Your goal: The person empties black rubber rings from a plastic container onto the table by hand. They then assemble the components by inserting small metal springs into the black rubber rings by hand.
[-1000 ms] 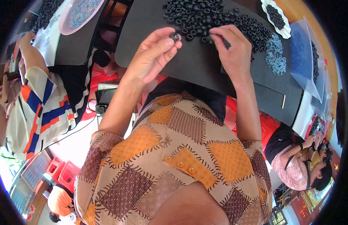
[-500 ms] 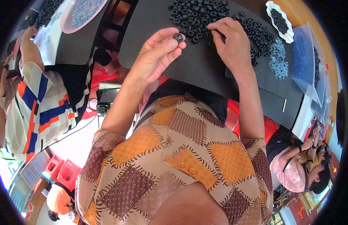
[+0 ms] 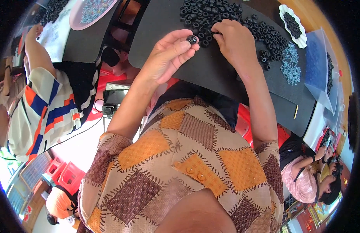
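Note:
My left hand [image 3: 168, 56] pinches a small black ring-shaped part [image 3: 192, 39] between thumb and fingers; a pale, shiny bit shows in its middle. My right hand [image 3: 237, 42] is at the near edge of a pile of similar black ring-shaped parts [image 3: 211, 13]. Its thumb and forefinger are drawn together, and what lies between them, if anything, is hidden. More of these black parts [image 3: 267, 37] spread to the right of that hand. Beside them lies a heap of tiny blue-grey pieces [image 3: 291, 64], all on the dark tabletop [image 3: 164, 23].
At the right stand a white scalloped dish [image 3: 302, 39] of black parts and a translucent blue bin [image 3: 317, 66]. A thin yellowish stick [image 3: 296, 112] lies near the table's right edge. Co-workers sit at the left [image 3: 44, 101] and right [image 3: 304, 171]. A pink basin [image 3: 77, 23] stands on the left table.
The view has shifted slightly, so the table sits a little farther right. My right thumb and forefinger have come closer together at the pile. My left hand keeps its pinch on the black part.

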### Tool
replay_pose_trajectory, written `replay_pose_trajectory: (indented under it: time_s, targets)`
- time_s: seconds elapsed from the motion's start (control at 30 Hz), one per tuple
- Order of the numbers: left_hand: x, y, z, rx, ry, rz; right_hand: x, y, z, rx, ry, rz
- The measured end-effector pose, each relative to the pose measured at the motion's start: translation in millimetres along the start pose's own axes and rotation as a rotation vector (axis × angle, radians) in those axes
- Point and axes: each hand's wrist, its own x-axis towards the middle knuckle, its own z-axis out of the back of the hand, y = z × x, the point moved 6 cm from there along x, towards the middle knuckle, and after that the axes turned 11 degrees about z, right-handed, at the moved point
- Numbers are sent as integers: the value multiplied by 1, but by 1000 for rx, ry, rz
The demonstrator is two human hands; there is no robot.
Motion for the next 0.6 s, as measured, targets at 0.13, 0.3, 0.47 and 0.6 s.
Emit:
replay_pose_trajectory:
  time_s: [0.13,0.3,0.47,0.6]
  targets:
    - [0,4,-3,-8,-11,17,-18,0,27,244,-413,4]
    - [2,12,-15,-14,-36,63,-59,0,16,1071,-468,-389]
    - [10,21,-23,-11,25,100,-71,21,30,1304,-468,-405]
    - [11,27,-22,55,33,123,-71,23,40,1299,-585,-268]
